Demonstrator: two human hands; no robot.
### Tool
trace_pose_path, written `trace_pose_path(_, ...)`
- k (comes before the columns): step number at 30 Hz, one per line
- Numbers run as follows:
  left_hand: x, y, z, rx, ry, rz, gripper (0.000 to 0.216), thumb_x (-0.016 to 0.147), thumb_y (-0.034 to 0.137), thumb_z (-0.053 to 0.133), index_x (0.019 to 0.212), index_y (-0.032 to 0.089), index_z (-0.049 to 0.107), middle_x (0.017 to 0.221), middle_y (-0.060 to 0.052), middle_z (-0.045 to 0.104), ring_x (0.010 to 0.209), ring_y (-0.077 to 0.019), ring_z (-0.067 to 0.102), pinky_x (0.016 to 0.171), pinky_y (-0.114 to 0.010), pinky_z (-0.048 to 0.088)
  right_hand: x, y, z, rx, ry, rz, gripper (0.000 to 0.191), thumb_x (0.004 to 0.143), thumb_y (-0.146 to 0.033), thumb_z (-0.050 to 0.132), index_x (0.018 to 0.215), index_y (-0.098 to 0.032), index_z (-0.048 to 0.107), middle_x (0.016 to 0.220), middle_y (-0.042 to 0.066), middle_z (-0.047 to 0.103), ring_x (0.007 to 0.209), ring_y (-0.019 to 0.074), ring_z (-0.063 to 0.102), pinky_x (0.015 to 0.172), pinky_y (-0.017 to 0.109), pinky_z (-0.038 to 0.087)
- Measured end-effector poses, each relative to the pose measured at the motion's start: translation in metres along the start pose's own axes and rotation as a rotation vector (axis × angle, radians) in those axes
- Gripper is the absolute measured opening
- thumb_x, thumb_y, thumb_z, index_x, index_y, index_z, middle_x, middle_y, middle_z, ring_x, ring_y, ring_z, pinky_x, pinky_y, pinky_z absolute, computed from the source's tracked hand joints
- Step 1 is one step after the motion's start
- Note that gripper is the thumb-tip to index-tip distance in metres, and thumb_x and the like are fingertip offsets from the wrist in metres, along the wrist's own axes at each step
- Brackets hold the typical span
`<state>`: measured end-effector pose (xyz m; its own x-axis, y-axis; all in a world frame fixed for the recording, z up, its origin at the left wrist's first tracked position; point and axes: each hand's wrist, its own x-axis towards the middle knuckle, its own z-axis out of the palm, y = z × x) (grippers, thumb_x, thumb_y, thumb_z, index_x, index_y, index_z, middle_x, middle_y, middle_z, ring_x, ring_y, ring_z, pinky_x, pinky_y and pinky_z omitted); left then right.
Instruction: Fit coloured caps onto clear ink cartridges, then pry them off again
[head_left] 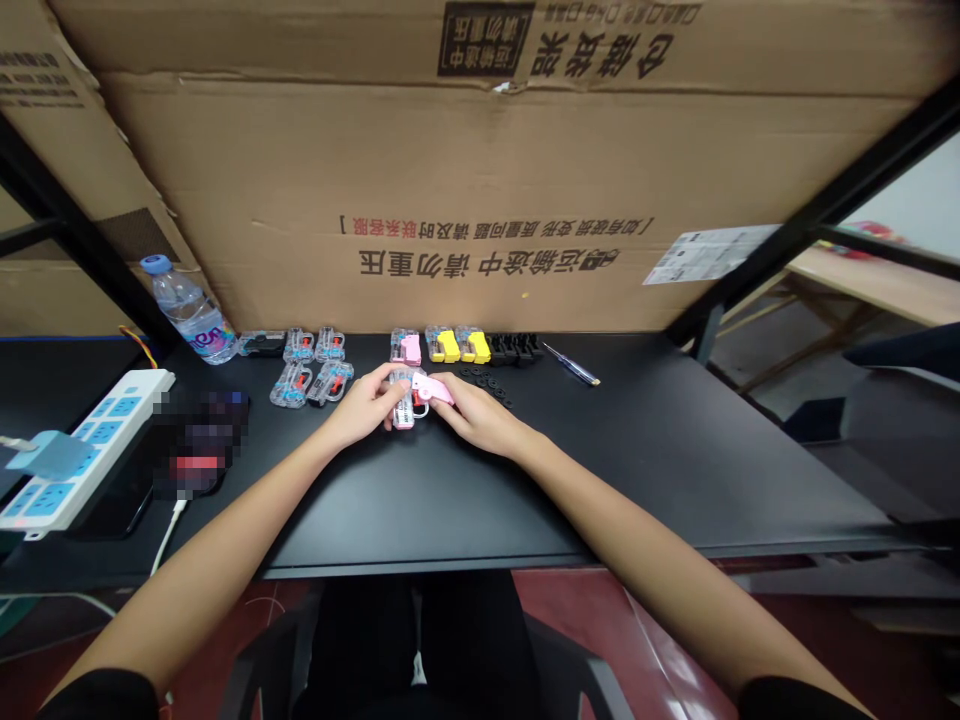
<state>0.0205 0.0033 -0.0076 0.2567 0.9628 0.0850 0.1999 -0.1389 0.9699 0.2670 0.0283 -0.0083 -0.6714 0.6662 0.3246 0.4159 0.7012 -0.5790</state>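
My left hand (366,404) is closed around a small clear plastic device (403,412) with red inside, a curved loop and a pink lower edge. My right hand (481,414) pinches a small pink plastic piece (432,388) against the upper right of that device. Whether the two parts are joined, I cannot tell. Just behind my hands lie a similar clear device with a pink part (406,347) and two with yellow parts (448,345). Several black plastic parts (514,349) stand in a row to their right, with small black pieces (484,380) before them.
Several clear devices (291,384) lie left of my hands. A screwdriver (573,365) rests at right. Further left are a water bottle (191,310), a power strip (105,440) and a phone (210,440) with a white cable. Cardboard (480,170) walls the black table's back.
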Motion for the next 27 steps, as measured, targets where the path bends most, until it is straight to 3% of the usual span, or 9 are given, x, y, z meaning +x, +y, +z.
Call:
trace_pose_path(8,0.003,-0.002,0.001,-0.156,-0.008,-0.050,0.052,0.096,0.054,0.072,0.133,0.017,0.067,0.074,-0.001,0.069,0.052,-0.0135,0.060,0.049,-0.025,0.051,0.002,0.001,0.000,0.033,0.029,-0.016,0.031,0.112,-0.042,0.049,0.134,-0.021,0.058,0.124,0.015,0.074,0.108,0.0298,0.074,0.095,0.044,0.058)
trace_pose_path(12,0.005,0.001,-0.003,-0.274,-0.021,-0.104,0.050,0.097,0.054,0.068,0.132,0.019,0.066,0.080,-0.002,0.069,0.059,-0.0140,0.062,0.051,-0.025,0.052,0.004,0.002,0.001,0.120,0.092,0.063,0.037,0.108,-0.044,0.056,0.137,-0.021,0.060,0.125,0.013,0.075,0.106,0.0278,0.073,0.096,0.043,0.057)
trace_pose_path(15,0.006,0.000,-0.007,-0.258,-0.017,-0.092,0.045,0.102,0.050,0.058,0.137,0.021,0.062,0.075,-0.001,0.065,0.062,-0.0152,0.062,0.055,-0.025,0.051,0.006,0.000,0.000,0.314,0.117,0.212,0.039,0.106,-0.052,0.058,0.125,-0.019,0.067,0.089,0.004,0.072,0.076,0.0205,0.067,0.075,0.035,0.057)
trace_pose_path(18,0.005,-0.002,-0.009,-0.049,-0.023,-0.011,0.037,0.099,0.043,0.064,0.129,0.022,0.065,0.076,0.001,0.062,0.063,-0.0139,0.058,0.059,-0.025,0.048,0.010,-0.002,-0.001,0.587,0.072,0.356,0.042,0.102,-0.059,0.060,0.101,-0.018,0.068,0.062,-0.004,0.054,0.054,0.0151,0.054,0.055,0.029,0.049)
trace_pose_path(21,0.003,-0.002,-0.008,0.176,0.008,0.121,0.029,0.094,0.043,0.073,0.112,0.020,0.071,0.089,-0.001,0.063,0.072,-0.0138,0.058,0.067,-0.027,0.049,0.012,-0.004,0.000,0.793,0.021,0.463,0.047,0.098,-0.064,0.063,0.081,-0.020,0.061,0.054,-0.006,0.045,0.046,0.0126,0.048,0.048,0.027,0.045)
trace_pose_path(23,0.002,0.000,-0.006,0.198,0.012,0.147,0.032,0.094,0.048,0.072,0.106,0.019,0.071,0.092,-0.002,0.064,0.075,-0.0152,0.060,0.069,-0.028,0.051,0.013,-0.004,0.001,0.848,0.011,0.502,0.050,0.098,-0.066,0.062,0.077,-0.021,0.058,0.051,-0.007,0.042,0.043,0.0117,0.045,0.043,0.026,0.043)
trace_pose_path(27,0.002,0.004,-0.005,0.083,-0.027,0.053,0.042,0.094,0.059,0.070,0.097,0.018,0.068,0.080,-0.001,0.066,0.067,-0.0158,0.061,0.064,-0.029,0.052,0.013,-0.004,0.001,0.798,0.130,0.475,0.046,0.097,-0.065,0.065,0.094,-0.019,0.064,0.067,-0.002,0.058,0.050,0.0127,0.055,0.042,0.025,0.049)
